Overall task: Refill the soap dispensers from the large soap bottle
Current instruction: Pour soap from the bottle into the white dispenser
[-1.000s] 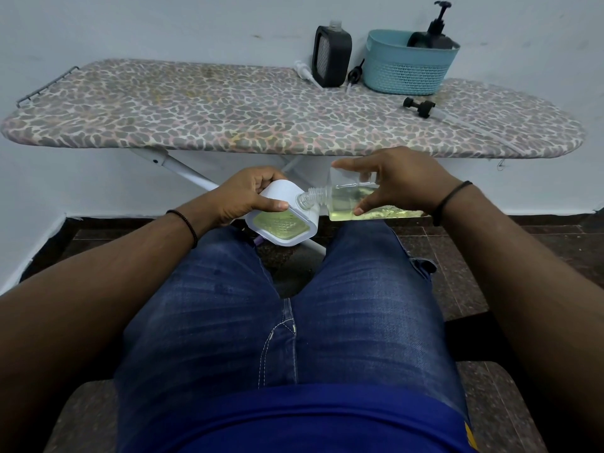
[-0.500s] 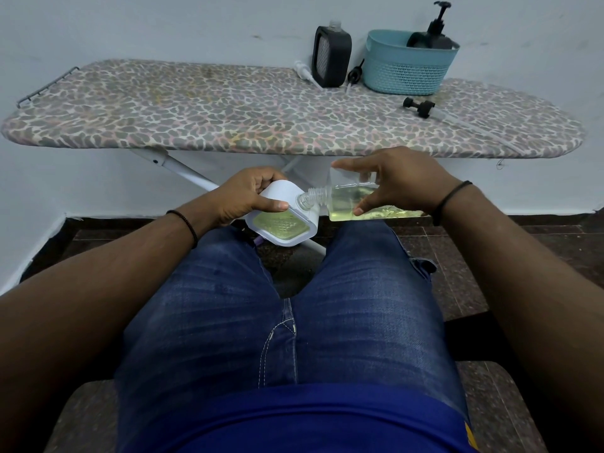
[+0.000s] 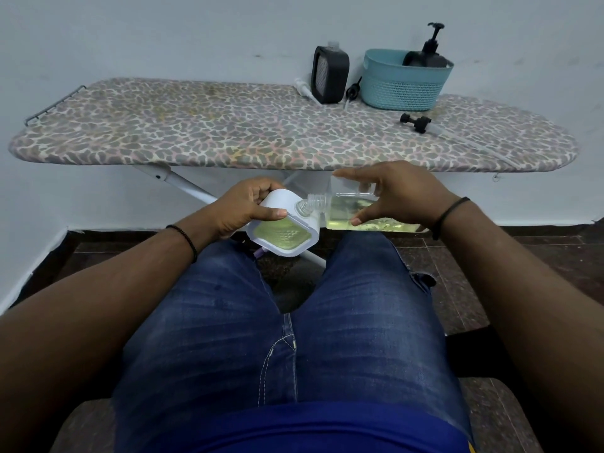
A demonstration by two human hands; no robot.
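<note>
Over my knees, my left hand [image 3: 246, 207] grips a white square soap dispenser [image 3: 283, 235] with green-yellow liquid behind its clear face. My right hand [image 3: 397, 194] holds the large clear soap bottle [image 3: 346, 215] tipped on its side, thumb under it and fingers over it. The bottle's threaded neck meets the dispenser's open top. Yellow soap lies along the bottle's lower side. A black dispenser without pump [image 3: 329, 75] stands on the ironing board, and another black one with a pump [image 3: 428, 55] sits in a teal basket [image 3: 403, 83].
The leopard-print ironing board [image 3: 228, 125] spans the view in front of me against a pale wall. Loose pump heads lie on it: a white one [image 3: 304, 88], a black one [image 3: 353, 89] and a black one with a tube [image 3: 416, 120]. Board legs [image 3: 183, 186] stand beyond my knees.
</note>
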